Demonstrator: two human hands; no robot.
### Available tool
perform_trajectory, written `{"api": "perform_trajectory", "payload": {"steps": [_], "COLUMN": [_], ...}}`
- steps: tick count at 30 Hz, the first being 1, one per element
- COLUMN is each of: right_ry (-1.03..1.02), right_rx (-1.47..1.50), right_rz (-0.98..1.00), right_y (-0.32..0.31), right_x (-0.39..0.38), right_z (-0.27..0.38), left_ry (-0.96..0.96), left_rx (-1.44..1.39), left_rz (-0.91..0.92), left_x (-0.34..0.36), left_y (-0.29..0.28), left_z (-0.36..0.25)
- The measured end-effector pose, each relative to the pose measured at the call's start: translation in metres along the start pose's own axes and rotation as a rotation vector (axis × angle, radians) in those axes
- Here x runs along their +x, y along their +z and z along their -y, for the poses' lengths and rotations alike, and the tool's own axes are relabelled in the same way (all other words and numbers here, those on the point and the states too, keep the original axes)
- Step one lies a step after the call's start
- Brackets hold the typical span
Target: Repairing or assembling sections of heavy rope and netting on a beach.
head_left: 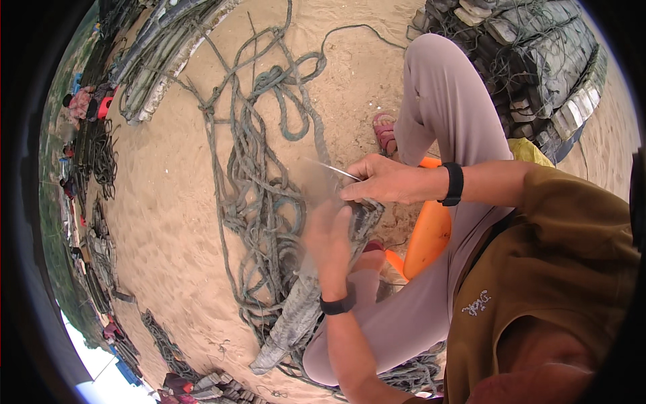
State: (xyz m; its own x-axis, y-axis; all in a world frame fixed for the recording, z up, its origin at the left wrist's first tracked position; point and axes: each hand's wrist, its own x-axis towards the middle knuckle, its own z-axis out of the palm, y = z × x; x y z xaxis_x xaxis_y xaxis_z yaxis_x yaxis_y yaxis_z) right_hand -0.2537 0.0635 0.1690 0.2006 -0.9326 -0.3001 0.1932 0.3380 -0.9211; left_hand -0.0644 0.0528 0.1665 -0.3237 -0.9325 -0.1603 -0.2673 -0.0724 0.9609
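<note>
My right hand (380,178), with a black band on the wrist, is closed around a thin, pale metal blade (330,167); its handle is hidden in the fingers. Just below it, my left hand (328,232) is smeared by motion, so its fingers and anything in them are unclear. Beneath my left forearm lies a long grey bundle (293,323) with a rough surface. The dark end of some grey material (367,214) shows under my right hand. Beside both hands, a tangled heap of grey-green rope (252,182) spreads over the sand.
Orange plastic (428,236) shows between my bent legs. A netted stack of grey blocks (538,67) stands at the upper right, with a yellow bag (531,151) below it. Long bundled poles (168,60) lie at the upper left. Several people (81,104) are along the left edge.
</note>
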Motion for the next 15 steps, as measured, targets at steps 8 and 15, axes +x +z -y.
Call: {"api": "perform_trajectory", "payload": {"steps": [8, 15], "right_ry": [-0.584, -0.685], "right_rx": [-0.493, -0.603], "right_rz": [-0.234, -0.094], "right_y": [0.013, 0.018], "right_x": [-0.013, -0.054], "right_z": [-0.021, -0.006], "left_ry": [-0.052, -0.180], "left_rx": [-0.188, -0.615], "left_rz": [0.099, -0.229], "left_x": [0.019, 0.033], "left_y": [0.008, -0.001], "left_z": [0.004, -0.019]}}
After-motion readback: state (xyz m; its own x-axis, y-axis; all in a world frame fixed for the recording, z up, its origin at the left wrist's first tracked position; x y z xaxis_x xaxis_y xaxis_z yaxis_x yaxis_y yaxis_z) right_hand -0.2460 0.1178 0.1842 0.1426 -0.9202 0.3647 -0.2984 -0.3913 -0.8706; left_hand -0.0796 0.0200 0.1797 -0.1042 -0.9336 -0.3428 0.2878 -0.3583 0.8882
